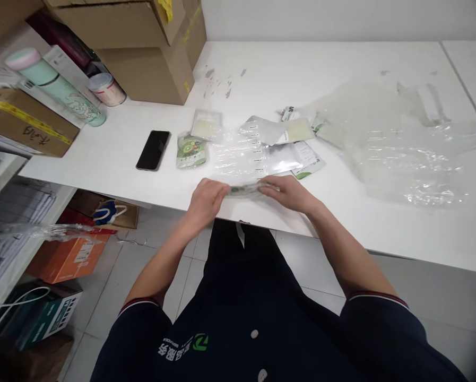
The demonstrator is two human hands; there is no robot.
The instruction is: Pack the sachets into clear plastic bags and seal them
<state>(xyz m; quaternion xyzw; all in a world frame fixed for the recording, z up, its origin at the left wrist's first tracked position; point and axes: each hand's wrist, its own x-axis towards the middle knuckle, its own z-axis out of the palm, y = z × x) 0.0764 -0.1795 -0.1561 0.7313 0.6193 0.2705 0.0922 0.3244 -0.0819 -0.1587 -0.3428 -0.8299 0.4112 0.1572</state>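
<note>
Both hands hold one small green-printed packet (243, 189) just above the near edge of the white table (333, 69). My left hand (205, 200) is closed on its left end and my right hand (289, 192) pinches its right end. Behind the packet lie a strip of clear air-cushion film (238, 156), a green kiwi-printed sachet (190, 149) and several pale sachets (297, 130).
A black phone (154, 149) lies face down at the left. Cardboard boxes (150, 53), a mint bottle (54, 85) and a small can (106, 88) stand at the back left. Crumpled clear plastic (405, 143) covers the right. An orange box (66, 257) sits on the floor.
</note>
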